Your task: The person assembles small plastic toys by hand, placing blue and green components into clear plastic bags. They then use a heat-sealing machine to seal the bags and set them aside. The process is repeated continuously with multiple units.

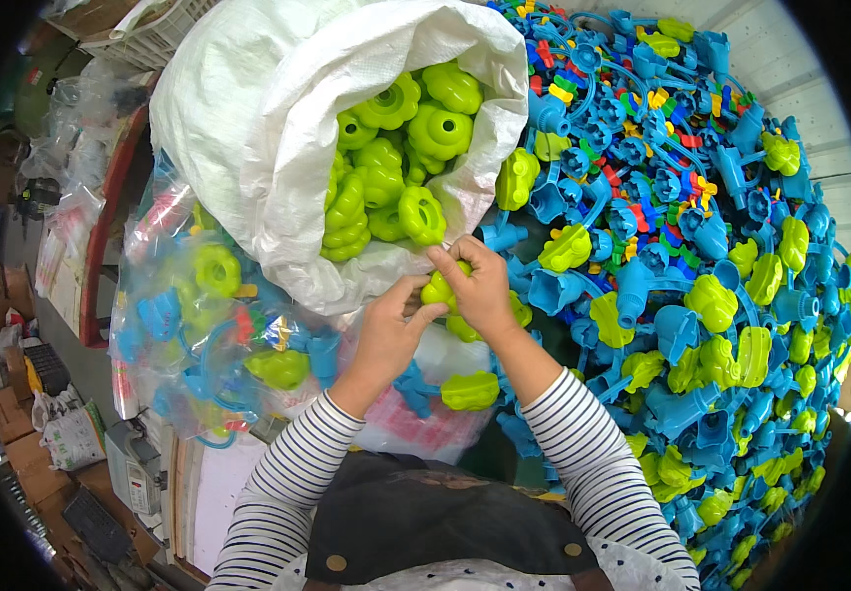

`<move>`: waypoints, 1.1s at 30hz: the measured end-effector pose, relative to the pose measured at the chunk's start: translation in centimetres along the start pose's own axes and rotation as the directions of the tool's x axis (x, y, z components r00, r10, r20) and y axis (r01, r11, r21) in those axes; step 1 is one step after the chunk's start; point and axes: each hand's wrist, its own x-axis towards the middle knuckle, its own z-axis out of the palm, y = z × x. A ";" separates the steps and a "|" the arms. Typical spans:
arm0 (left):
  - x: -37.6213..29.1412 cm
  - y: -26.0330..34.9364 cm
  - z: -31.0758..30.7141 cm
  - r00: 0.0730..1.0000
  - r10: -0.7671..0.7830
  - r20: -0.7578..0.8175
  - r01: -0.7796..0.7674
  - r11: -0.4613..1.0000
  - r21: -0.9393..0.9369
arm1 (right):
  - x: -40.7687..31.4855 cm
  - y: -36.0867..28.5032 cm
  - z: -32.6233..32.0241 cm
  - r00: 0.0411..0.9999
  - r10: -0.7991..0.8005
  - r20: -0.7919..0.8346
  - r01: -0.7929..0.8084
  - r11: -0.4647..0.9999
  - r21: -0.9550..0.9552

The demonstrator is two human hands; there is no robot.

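Between the fingertips of my left hand (388, 336) and my right hand (481, 288) is a small lime-green plastic part (438, 292), gripped by both and partly hidden by my fingers. Just beyond my hands lies a white woven sack (270, 162), its mouth turned towards me. Inside it are several lime-green flower-shaped plastic parts (440, 131), some with a round hole in the middle. More green parts (462, 329) show below my right hand. Nearer to me, a green plastic piece (469, 391) and a blue plastic piece (414, 388) lie on clear plastic bags with pink print (425, 428).
A large heap of blue plastic parts (662, 332), mixed with green, red and yellow pieces, fills the right side. Filled clear bags (203, 332) sit at the left. Further left are a red-edged board (100, 244), a grey box (133, 473) and cardboard boxes (11, 414) lower down.
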 end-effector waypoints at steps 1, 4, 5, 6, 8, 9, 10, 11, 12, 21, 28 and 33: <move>0.3 0.0 -0.2 0.999 -0.034 0.032 0.033 0.999 0.014 | 0.2 0.3 -0.1 0.999 -0.004 0.036 0.004 1.000 -0.011; 3.5 -0.2 -1.7 0.853 0.507 -0.124 -0.309 0.682 0.663 | 1.0 1.4 -0.1 0.999 0.042 0.029 -0.019 0.844 -0.536; 4.9 -0.3 -2.2 0.846 0.532 -0.016 -0.346 0.572 0.744 | 1.4 1.7 -0.1 0.992 -0.125 0.021 0.117 0.844 -0.523; 6.6 -0.4 -2.7 0.832 0.548 0.091 -0.384 0.449 0.807 | 1.9 2.0 0.2 0.969 -0.249 -0.004 0.207 0.815 -0.541; 8.8 -0.6 -3.5 0.841 0.497 0.214 -0.442 0.404 0.801 | 2.7 2.3 0.4 0.942 -0.323 0.092 0.314 0.750 -0.582; 9.5 -0.7 -3.7 0.862 0.447 0.239 -0.458 0.483 0.746 | 2.9 2.3 0.3 0.944 -0.323 0.067 0.306 0.781 -0.545; 9.8 -0.7 -3.9 0.896 0.338 0.287 -0.437 0.565 0.700 | 3.1 2.3 0.0 0.944 -0.324 0.068 0.313 0.806 -0.502; 9.7 -0.8 -3.8 0.923 0.327 0.203 -0.381 0.712 0.589 | 3.2 2.3 -0.2 0.951 -0.299 0.083 0.303 0.837 -0.456; 8.9 -0.9 -3.7 0.960 0.237 0.151 -0.281 0.839 0.465 | 3.2 2.2 -1.1 0.939 -0.324 0.117 0.343 0.862 -0.374; -7.8 -7.2 -0.9 0.998 0.070 -0.007 -0.056 0.854 0.518 | -3.1 1.1 -3.7 0.940 -0.341 -0.027 0.280 0.814 -0.509; -16.3 -11.4 -0.9 0.992 -0.091 -0.088 0.121 0.882 0.455 | -15.8 0.0 0.0 0.696 -0.126 0.707 0.647 0.537 -0.541; -14.3 -11.9 -5.1 0.982 0.140 -0.122 0.015 0.594 0.804 | -16.7 1.6 -2.8 0.719 0.119 0.685 0.584 0.431 -0.688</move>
